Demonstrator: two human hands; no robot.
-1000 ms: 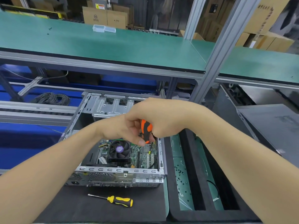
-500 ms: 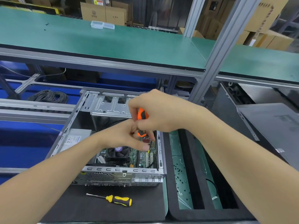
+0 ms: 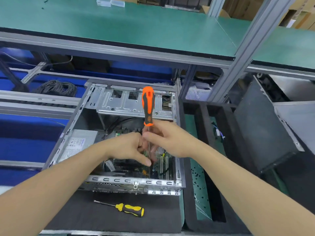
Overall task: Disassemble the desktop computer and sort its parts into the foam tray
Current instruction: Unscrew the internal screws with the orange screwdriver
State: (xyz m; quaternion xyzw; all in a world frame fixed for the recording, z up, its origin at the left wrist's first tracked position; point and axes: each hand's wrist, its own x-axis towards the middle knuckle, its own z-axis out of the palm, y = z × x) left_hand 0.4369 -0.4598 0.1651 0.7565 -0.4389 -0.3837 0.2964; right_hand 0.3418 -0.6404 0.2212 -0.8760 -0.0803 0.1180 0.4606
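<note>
The open desktop computer case lies on a dark mat, its motherboard showing beneath my hands. An orange-and-black screwdriver stands upright over the board, handle free at the top. My right hand pinches its metal shaft just below the handle. My left hand has curled fingers touching the shaft lower down, thumb pointing at the board. The tip is hidden among the components. The black foam tray lies right of the case, with several small dark screws in a compartment.
A yellow-and-black screwdriver lies on the mat in front of the case. A dark side panel leans at the right of the tray. A green shelf and a slanted metal post stand overhead. A cable coil lies far left.
My right hand slid down from the orange handle to the shaft, leaving the handle bare and upright. The view has tilted down and closer to the case.
</note>
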